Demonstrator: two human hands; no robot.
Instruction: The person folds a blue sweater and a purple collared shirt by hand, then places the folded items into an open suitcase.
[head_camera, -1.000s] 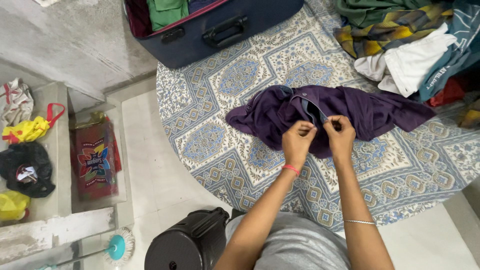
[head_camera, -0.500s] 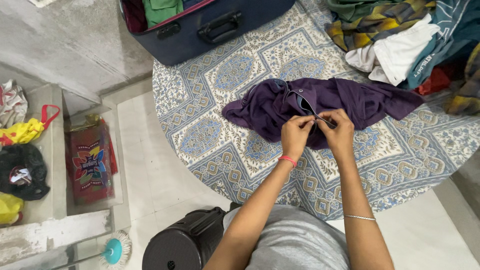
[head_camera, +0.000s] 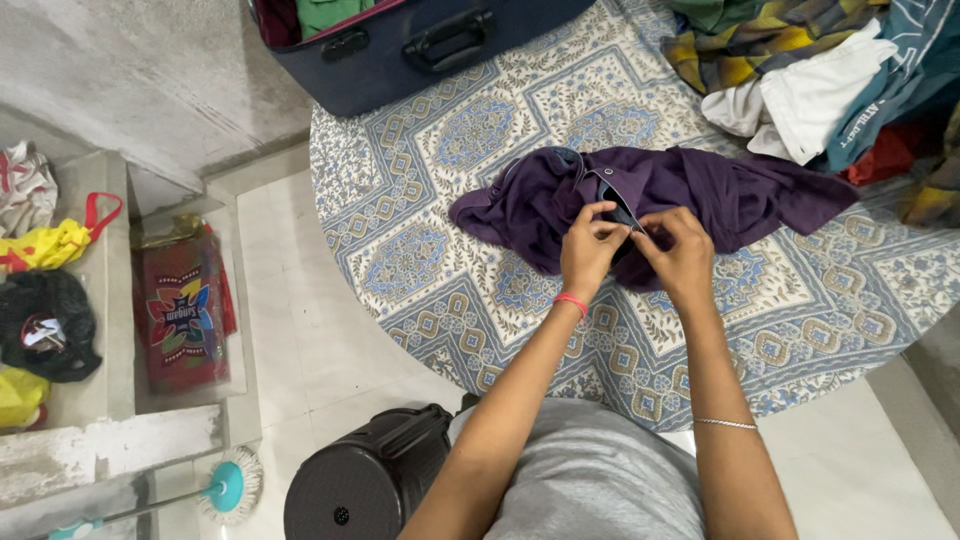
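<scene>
A purple shirt (head_camera: 700, 195) lies crumpled on a bed covered with a blue and cream patterned sheet (head_camera: 430, 250). My left hand (head_camera: 588, 250) and my right hand (head_camera: 680, 250) meet at the shirt's button placket, just below the collar. Both pinch the fabric edges there, fingertips close together. A red thread band circles my left wrist and a thin silver bangle sits on my right forearm.
An open dark blue suitcase (head_camera: 420, 45) holding folded clothes lies at the bed's far edge. A heap of mixed clothes (head_camera: 820, 80) fills the far right. A black stool (head_camera: 365, 480) stands by my knees. Bags (head_camera: 45, 320) and a red packet (head_camera: 185, 310) sit on a ledge at left.
My hands have stayed on the placket, shifting slightly along it while working the fabric. The view has drifted a little; the shirt has hardly moved.
</scene>
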